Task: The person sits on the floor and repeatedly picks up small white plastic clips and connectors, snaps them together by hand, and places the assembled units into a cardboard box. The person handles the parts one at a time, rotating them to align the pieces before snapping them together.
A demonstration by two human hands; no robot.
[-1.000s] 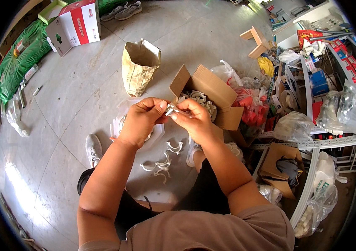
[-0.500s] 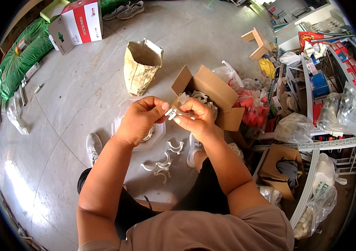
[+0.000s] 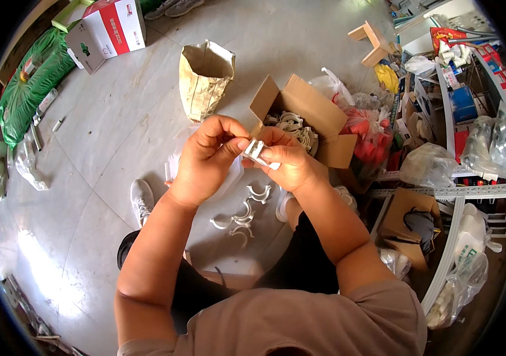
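A white plastic pipe clip is held between both hands in front of my body. My left hand pinches its left end with thumb and forefinger. On the other side, my right hand grips it with the thumb on top and the fingers curled beneath. Partly hidden under my hands is a translucent white plastic tub. Several loose white half-ring clips lie on the floor between my feet. Beyond my right hand, an open cardboard box holds many similar white clips.
A crumpled beige sack stands open ahead. To the right are bags of red items, a crowded metal shelf and a small wooden stool. A green bag and a red-and-white carton sit far left.
The clip has turned between my fingers, showing more of its white face. Both hands have shifted slightly right in the picture, as the whole view has moved a little.
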